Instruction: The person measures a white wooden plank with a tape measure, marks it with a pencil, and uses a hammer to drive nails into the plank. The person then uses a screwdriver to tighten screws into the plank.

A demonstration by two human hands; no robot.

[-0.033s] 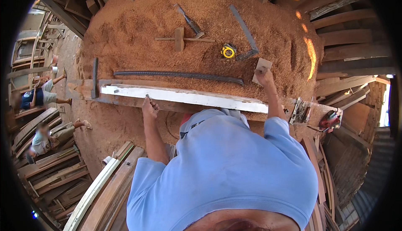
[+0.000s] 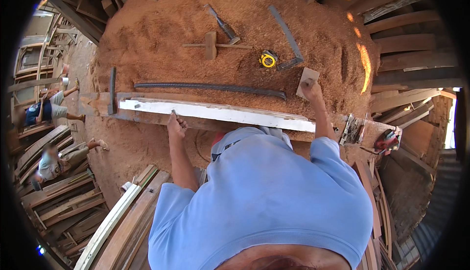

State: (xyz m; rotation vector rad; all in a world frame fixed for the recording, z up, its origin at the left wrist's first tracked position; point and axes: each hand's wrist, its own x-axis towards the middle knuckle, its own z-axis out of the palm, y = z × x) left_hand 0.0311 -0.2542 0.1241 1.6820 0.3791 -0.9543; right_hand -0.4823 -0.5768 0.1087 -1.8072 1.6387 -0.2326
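A long wooden board with a white-coated face (image 2: 220, 114) lies across a bench in front of me. My left hand (image 2: 176, 125) is closed at its near edge, fingertips pinched against the white face; whatever they hold is too small to make out. Beyond the board's right end, my right hand (image 2: 311, 89) grips a small flat rectangular piece of wood (image 2: 307, 74) over the sawdust. A dark curved ribbed bar (image 2: 210, 89) lies just past the board. Farther off rest a yellow tape measure (image 2: 268, 59), a metal square (image 2: 288, 35), a wooden marking gauge (image 2: 210, 45) and a chisel (image 2: 224, 26).
A large sawdust heap (image 2: 161, 40) spreads beyond the bench. A dark flat bar (image 2: 112, 90) crosses the bench's left end; a red and black power tool (image 2: 387, 141) sits at the right. Stacked timber (image 2: 127, 221) surrounds me. Two people (image 2: 49, 165) are at the left.
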